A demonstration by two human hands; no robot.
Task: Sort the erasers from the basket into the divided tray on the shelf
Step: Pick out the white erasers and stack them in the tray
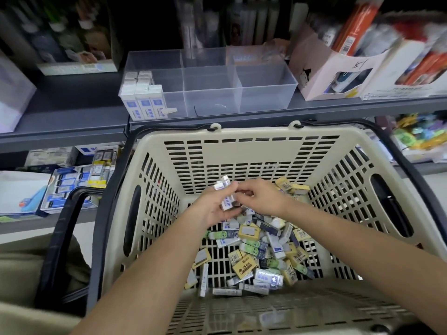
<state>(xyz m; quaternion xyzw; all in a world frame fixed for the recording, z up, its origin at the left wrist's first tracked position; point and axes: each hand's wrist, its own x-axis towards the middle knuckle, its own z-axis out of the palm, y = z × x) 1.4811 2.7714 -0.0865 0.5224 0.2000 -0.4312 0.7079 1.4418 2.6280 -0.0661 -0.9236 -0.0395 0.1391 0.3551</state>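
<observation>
Several small white-and-blue wrapped erasers (227,201) are gripped in our left hand (212,211) over the beige slotted plastic basket (242,146). Our right hand (263,199) curls against them, and we cannot tell whether it holds one. They look light, stiff and slick-sleeved to us, so pinch their long sides. The clear divided plastic tray (266,97) stands far, on the shelf.

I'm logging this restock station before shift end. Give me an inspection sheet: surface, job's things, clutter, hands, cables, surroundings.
Surface: grey shelf carries the clear divided tray.
Job's things: white-and-blue erasers stand in the tray's left compartment; mixed erasers lie loose in the beige basket.
Clutter: pink box of stationery right of the tray.
Hands: left hand holds a bunch of white-and-blue erasers; right hand touches that bunch, grip unclear.
Cables: nothing seen.
Surroundings: stationery packs below the shelf at left.
</observation>
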